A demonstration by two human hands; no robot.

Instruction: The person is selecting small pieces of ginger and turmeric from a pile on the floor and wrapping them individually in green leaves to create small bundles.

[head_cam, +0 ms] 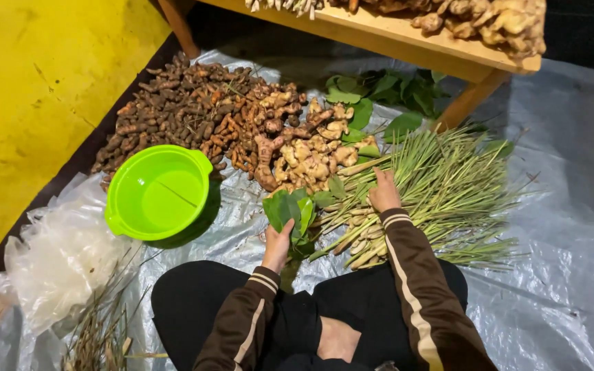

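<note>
Pinching leaves (290, 211) with left hand (278, 246), right hand (383, 194) pressed flat on lemongrass (434, 199); sorting herbs, next probably needing firm stalk grasp.

You have bare plastic sheet (558, 227) open on your right, while the green basin (156, 196), root piles (194, 113) and bench (407, 38) crowd left and ahead

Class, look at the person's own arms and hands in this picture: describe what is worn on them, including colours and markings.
Both arms wear dark brown long sleeves with pale cream stripes running down the outside and striped cuffs at the wrists. The left hand and right hand are bare: no gloves, rings or watch visible.
</note>
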